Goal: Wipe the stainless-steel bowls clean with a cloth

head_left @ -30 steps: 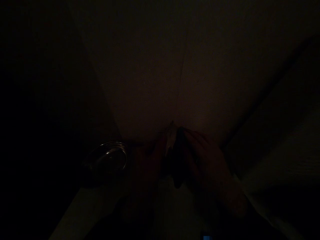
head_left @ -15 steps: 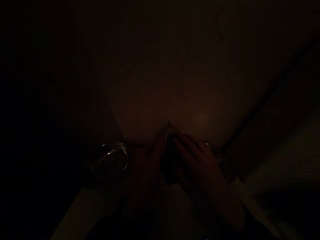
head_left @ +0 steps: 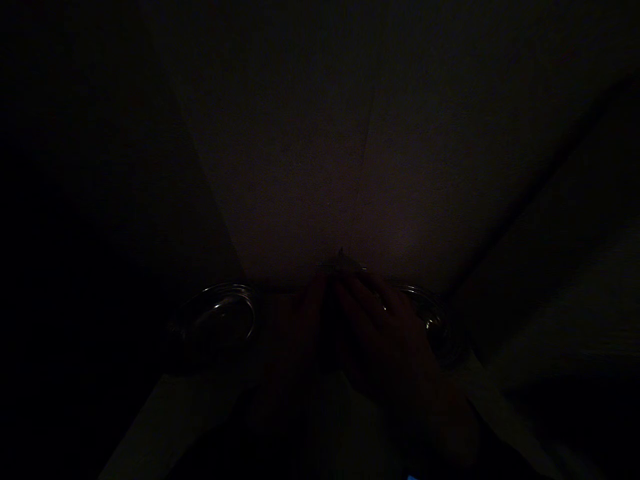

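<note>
The picture is very dark. My right hand (head_left: 393, 337) reaches in from the lower right, its fingers bent forward around or against a dark thing (head_left: 330, 333). Opposite it, my left hand (head_left: 293, 333) is barely visible, with its fingers along the left side of the same thing. A thin pale edge with a small point (head_left: 345, 261) shows just beyond the fingertips. What kind of thing it is, I cannot make out. Clear round dishes stand on either side: one glass-like bowl (head_left: 253, 320) to the left, another (head_left: 447, 327) partly hidden behind my right hand.
A pale work surface (head_left: 165, 407) shows at the lower left, with its edge running diagonally. Behind the hands rises a plain wall-like surface (head_left: 300, 180), with a dark diagonal line (head_left: 530, 193) at the right. A small blue spot (head_left: 412, 477) glows at the bottom edge.
The view has become darker. My right hand has shifted slightly left, uncovering more of the right dish. The pale edge beyond the fingers now lies flatter and wider.
</note>
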The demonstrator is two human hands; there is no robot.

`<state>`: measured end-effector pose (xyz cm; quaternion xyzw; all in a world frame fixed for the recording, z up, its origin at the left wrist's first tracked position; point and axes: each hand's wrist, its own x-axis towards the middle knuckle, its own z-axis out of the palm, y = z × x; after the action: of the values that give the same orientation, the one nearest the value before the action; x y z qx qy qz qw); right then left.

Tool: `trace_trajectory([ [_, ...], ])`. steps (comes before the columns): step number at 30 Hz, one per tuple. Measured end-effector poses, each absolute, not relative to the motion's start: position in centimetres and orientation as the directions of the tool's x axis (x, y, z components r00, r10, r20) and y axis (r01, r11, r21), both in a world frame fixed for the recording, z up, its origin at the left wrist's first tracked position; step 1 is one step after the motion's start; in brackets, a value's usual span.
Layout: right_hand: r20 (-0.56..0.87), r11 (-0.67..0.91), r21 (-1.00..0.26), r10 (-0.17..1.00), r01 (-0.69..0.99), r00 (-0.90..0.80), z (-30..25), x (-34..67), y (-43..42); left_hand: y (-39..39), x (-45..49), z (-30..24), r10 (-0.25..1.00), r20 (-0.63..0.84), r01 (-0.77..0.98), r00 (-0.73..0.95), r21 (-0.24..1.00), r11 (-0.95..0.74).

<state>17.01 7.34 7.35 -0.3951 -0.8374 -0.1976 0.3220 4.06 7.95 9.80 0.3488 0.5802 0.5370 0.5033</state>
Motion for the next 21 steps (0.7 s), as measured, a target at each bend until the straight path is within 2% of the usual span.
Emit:
trace_trajectory([
  [3, 0.685, 0.555, 0.004, 0.605, 0.832, -0.406, 7.5, 17.4, 7.7, 7.8, 4.1, 9.8, 0.968, -0.164, -0.104, -0.190, 0.984, 0.147],
  [6, 0.663, 0.506, -0.070, 0.667, 0.860, -0.339, 7.7, 17.8, 8.1, 7.8, 4.3, 9.6, 0.983, -0.145, -0.145, -0.116, 0.981, 0.127],
  [13, 0.716, 0.619, 0.084, 0.508, 0.781, -0.479, 7.4, 16.5, 7.1, 8.3, 4.2, 9.7, 0.966, -0.147, -0.236, -0.212, 0.967, 0.096],
  [19, 0.718, 0.656, 0.104, 0.470, 0.747, -0.513, 7.1, 16.6, 7.0, 8.0, 4.1, 11.2, 0.940, -0.204, -0.173, -0.275, 0.972, 0.160],
  [21, 0.716, 0.629, 0.095, 0.495, 0.772, -0.492, 7.2, 16.8, 7.2, 7.9, 4.2, 10.9, 0.947, -0.185, -0.159, -0.264, 0.976, 0.146],
])
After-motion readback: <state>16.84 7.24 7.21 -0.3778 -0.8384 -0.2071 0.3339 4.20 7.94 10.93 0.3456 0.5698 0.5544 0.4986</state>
